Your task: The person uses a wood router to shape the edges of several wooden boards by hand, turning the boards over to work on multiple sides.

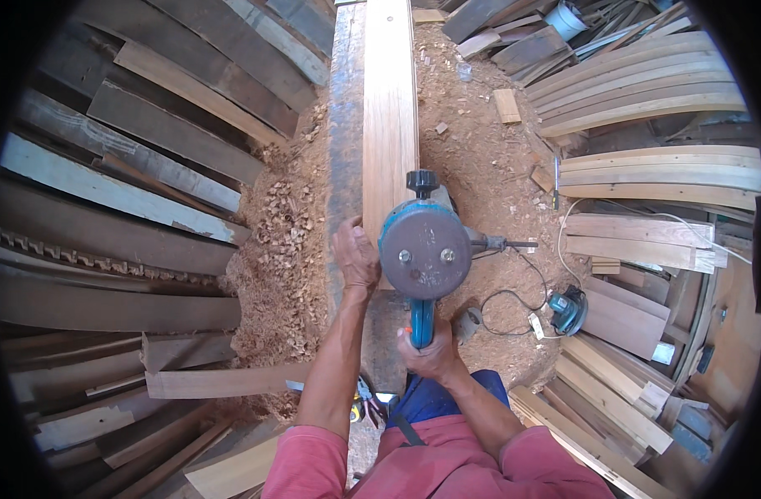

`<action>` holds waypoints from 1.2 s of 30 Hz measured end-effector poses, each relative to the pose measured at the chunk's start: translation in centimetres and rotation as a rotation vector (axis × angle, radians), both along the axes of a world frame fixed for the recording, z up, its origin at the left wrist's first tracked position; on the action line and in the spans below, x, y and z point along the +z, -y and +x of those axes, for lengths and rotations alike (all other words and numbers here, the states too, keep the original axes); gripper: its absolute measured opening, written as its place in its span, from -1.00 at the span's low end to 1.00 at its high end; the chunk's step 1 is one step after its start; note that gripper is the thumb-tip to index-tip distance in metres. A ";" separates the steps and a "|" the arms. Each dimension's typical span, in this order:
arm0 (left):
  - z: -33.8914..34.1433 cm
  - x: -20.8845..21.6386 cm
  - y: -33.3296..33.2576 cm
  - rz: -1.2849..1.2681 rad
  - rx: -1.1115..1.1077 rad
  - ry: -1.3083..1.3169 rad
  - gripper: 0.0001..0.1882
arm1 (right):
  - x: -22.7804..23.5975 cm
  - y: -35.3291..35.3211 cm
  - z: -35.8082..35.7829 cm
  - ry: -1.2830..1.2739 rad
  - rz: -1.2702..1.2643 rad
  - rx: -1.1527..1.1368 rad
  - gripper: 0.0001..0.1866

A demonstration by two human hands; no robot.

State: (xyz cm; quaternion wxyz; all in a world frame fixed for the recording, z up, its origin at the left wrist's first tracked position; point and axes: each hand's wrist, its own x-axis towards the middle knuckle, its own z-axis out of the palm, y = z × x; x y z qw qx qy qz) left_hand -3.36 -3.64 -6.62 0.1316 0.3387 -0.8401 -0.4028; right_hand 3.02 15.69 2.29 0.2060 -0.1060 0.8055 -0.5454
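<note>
"Blue, with a round brown-grey metal cover: that electric planer looks heavy to me. Where does it sit?"

"Just ahead of the right grip, on the near end of a long, pale, straight-grained wooden board. The board lies on a scuffed grey timber worktop."

"And is that grip closed?"

"Yes, the fingers are wrapped around the blue rear handle. The left grip, ahead of it and to its left, is curled at the board's edge; I can't tell whether it clamps the wood or only rests there."

"Where would you take hold?"

"The rear handle for the push, and the black ribbed knob, ahead of both grips, for steering. The body seems rigid and, I'd guess, front-heavy, so one hand alone might let the nose dip."

"And the board?"

"Stiff, fairly light for its length. I'd hold its side edges, well clear of the planer."
</note>
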 end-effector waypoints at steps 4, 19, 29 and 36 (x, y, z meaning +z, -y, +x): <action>0.3 -0.9 0.4 -0.034 0.000 -0.011 -0.49 | 1.1 1.7 -1.4 0.026 -0.164 -0.050 -0.81; 0.4 -0.4 0.3 -0.087 -0.085 0.008 -0.49 | 0.4 3.2 -3.8 -0.005 -0.139 -0.105 -0.73; 0.1 0.0 0.0 -0.103 -0.064 0.011 -0.47 | -0.3 4.3 -6.0 -0.037 -0.162 -0.134 -0.70; 0.2 -0.1 0.1 -0.089 -0.061 0.036 -0.45 | -1.1 6.1 -10.0 -0.139 -0.182 -0.157 -0.73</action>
